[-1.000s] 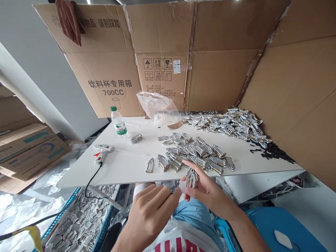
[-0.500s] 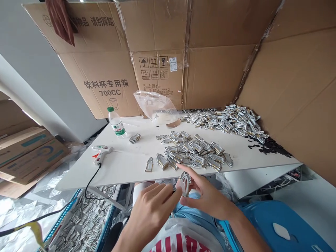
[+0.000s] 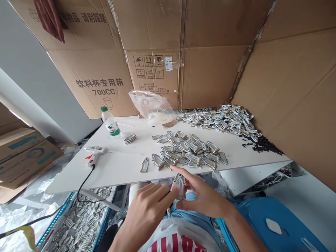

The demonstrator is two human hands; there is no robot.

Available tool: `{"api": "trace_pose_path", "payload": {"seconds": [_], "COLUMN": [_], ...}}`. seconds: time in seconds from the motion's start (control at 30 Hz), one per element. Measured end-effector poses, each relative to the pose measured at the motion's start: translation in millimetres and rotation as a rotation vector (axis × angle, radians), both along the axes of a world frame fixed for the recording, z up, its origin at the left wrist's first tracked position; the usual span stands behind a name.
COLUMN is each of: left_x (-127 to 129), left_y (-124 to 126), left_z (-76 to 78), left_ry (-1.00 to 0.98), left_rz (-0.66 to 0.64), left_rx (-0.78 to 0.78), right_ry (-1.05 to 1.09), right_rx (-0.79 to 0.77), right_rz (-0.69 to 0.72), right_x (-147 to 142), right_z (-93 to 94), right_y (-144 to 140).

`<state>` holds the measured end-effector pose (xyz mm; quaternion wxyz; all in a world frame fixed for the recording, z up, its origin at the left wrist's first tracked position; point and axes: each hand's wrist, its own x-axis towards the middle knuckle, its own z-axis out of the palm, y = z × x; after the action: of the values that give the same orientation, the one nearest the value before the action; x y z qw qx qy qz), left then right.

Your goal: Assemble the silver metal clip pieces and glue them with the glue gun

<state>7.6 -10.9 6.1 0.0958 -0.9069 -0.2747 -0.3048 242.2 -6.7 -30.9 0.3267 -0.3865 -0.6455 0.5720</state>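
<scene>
Just off the table's front edge, above my lap, a small arched metal frame piece (image 3: 180, 186) is held upright between my hands. My left hand (image 3: 149, 206) is closed, its fingers curled and its thumb side pressed on the piece's left side. My right hand (image 3: 207, 196) grips the piece from the right, with the index finger stretched past its top and the thumb below. Something dark shows beside my left thumb, too hidden to name. On the table behind are a pile of similar frame pieces (image 3: 191, 150), a small stack (image 3: 158, 162) and a single piece (image 3: 144, 165).
A glue gun (image 3: 95, 156) with a black cord lies at the left, near a water bottle (image 3: 111, 123). A plastic bag (image 3: 152, 106), a larger heap of metal pieces (image 3: 223, 119) and black strips (image 3: 265, 145) lie farther back. Cardboard walls (image 3: 210, 77) enclose the table; a blue-rimmed crate (image 3: 56, 215) sits below.
The view has shifted slightly to the right. The metal piece stays between both hands and has turned a little, its face now more toward me.
</scene>
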Motion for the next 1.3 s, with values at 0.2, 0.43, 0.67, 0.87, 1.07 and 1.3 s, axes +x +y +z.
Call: {"api": "trace_pose_path", "payload": {"seconds": [0.2, 0.43, 0.67, 0.87, 1.07, 1.3], "left_x": [0, 0, 1, -2, -2, 2], "left_y": [-1, 3, 5, 6, 7, 6], "left_z": [-1.4, -8.2, -12.4, -11.7, -8.9, -5.7], "left_ry": [0.059, 0.115, 0.111, 0.056, 0.005, -0.067], "left_rz": [0.020, 0.049, 0.078, 0.108, 0.092, 0.096], "left_rx": [-0.063, -0.125, -0.172, -0.181, -0.174, -0.139], "right_ry": [-0.077, -0.162, -0.056, 0.211, 0.291, 0.350], "right_rx": [0.023, 0.014, 0.032, -0.033, -0.027, -0.069], "right_rz": [0.009, -0.012, -0.041, -0.015, -0.124, -0.147], "right_x": [4, 0, -3, -4, -14, -22], "right_z": [2.2, 8.8, 4.1, 6.7, 12.2, 9.2], "right_y": [1, 4, 2, 2, 3, 3]}}
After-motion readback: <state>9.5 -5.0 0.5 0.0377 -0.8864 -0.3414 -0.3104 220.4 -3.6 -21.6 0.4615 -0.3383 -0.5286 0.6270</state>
